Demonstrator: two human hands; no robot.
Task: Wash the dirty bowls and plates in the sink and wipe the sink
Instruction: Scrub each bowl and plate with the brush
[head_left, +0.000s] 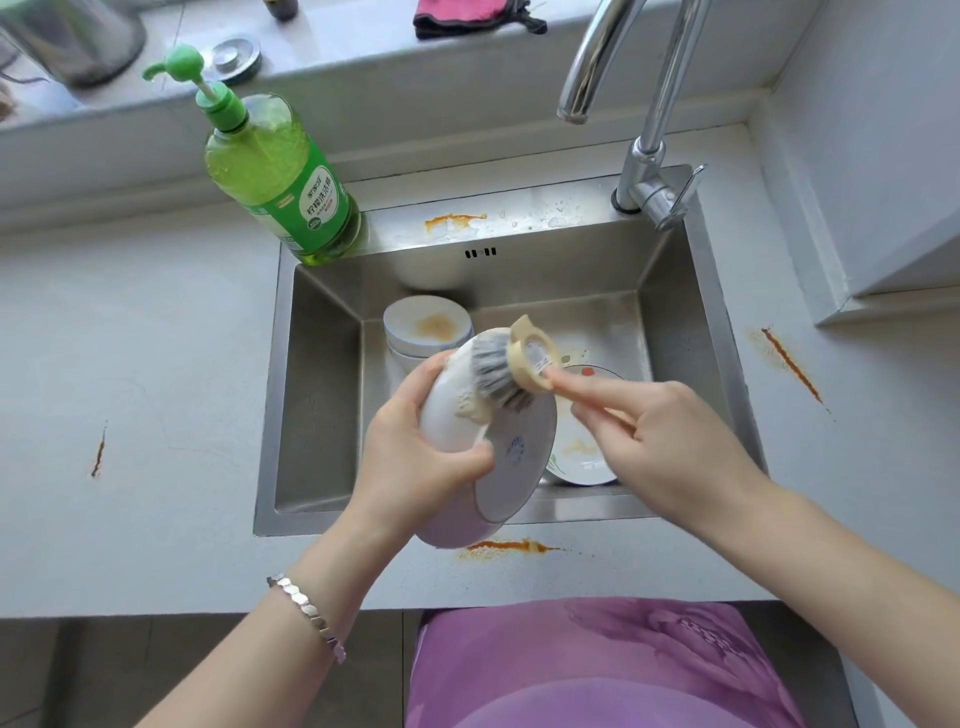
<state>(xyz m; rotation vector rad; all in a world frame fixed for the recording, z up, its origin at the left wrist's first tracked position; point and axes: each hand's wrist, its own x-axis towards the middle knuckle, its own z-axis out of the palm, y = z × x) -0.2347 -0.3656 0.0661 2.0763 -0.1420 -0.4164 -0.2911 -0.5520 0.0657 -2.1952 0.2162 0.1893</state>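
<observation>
My left hand (415, 447) grips a white bowl (511, 457) turned on its side over the front of the steel sink (322, 395). My right hand (660, 441) holds a dish brush (511, 366) with grey bristles and a beige head. Its bristles press on the foamy outside of the bowl. A stack of dirty bowls (428, 327) with a brown stain stands at the back left of the basin. A stained plate (584, 452) lies on the basin floor, partly hidden behind the held bowl.
A green dish-soap pump bottle (278, 171) stands at the sink's back left corner. The chrome faucet (649, 104) rises at the back right. Orange sauce streaks mark the sink rim (454, 222), the front counter (509, 546) and the right counter (789, 364).
</observation>
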